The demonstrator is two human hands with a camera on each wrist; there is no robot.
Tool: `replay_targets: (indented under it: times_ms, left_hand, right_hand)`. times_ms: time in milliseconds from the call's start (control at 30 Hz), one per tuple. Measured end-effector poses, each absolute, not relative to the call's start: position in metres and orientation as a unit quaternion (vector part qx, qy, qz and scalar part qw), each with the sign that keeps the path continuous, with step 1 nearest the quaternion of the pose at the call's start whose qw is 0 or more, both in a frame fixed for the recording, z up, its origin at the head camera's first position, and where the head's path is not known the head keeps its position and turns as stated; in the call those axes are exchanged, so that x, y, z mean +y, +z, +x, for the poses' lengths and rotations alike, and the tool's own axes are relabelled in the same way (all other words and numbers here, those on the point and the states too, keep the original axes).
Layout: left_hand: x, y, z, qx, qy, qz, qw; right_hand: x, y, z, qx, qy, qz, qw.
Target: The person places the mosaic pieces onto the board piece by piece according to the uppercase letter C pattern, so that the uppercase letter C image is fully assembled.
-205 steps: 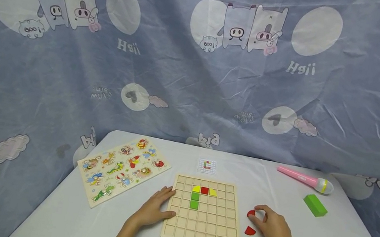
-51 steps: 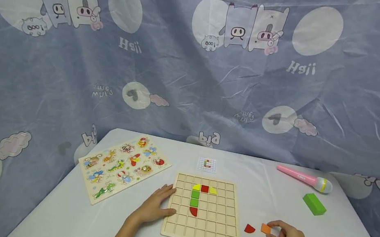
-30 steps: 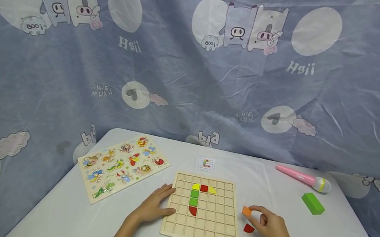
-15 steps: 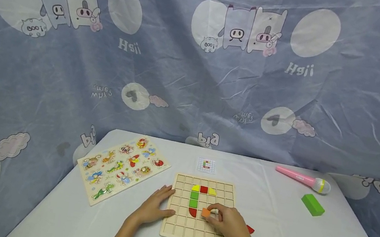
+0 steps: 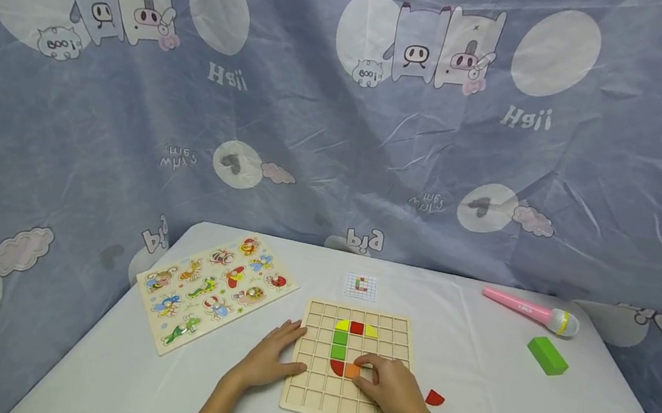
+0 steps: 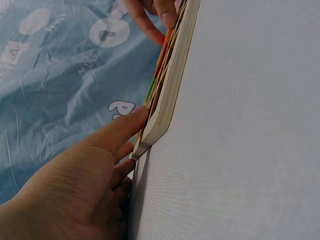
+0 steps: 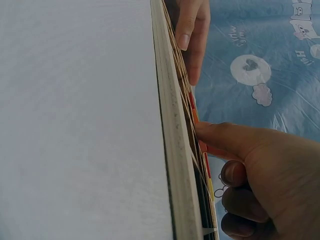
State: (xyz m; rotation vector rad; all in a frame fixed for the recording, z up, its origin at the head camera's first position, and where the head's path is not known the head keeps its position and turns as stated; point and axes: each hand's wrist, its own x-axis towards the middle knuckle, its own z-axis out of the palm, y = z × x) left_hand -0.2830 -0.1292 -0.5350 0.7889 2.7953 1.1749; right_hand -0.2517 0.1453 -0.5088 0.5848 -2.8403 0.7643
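Observation:
My right hand (image 5: 393,387) pinches an orange square tile (image 5: 351,370) between thumb and fingers. The tile lies in a cell of the wooden grid board (image 5: 309,402), just right of a red quarter-round tile (image 5: 336,367). Above that are two green square tiles (image 5: 339,345), then a row of a yellow quarter-round tile (image 5: 342,325), a red square tile (image 5: 356,327) and another yellow one (image 5: 371,331). With its thumb on the frame, my left hand (image 5: 268,357) rests along the board's left edge; its fingers (image 6: 121,172) lie against the side.
Right of the board lies a loose red quarter-round tile (image 5: 435,398). Behind the board is a small pattern card (image 5: 361,286). An insect puzzle board (image 5: 213,295) lies at the left; a pink toy microphone (image 5: 526,308) and a green block (image 5: 548,356) are at the right.
A red quarter-round tile went onto the board below the green ones. My right hand then carried the orange tile leftward from the table into the cell beside it. My left hand stayed put.

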Motion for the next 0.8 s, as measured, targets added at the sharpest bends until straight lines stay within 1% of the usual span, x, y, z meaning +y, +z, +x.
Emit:
replay_targets:
  times_ms: [433, 600, 800]
  left_hand:
    - [-0.128, -0.536, -0.283, 0.892, 0.377, 0.247, 0.01]
    - [-0.128, -0.538, -0.283, 0.894, 0.372, 0.247, 0.009]
    - [-0.128, -0.536, -0.284, 0.892, 0.374, 0.253, 0.004]
  right_hand:
    - [0.151, -0.507, -0.246, -0.941, 0.27, 0.191, 0.076]
    - [0.168, -0.503, -0.241, -0.94, 0.28, 0.181, 0.075]
    - [0.201, -0.495, -0.234, -0.947, 0.283, 0.135, 0.073]
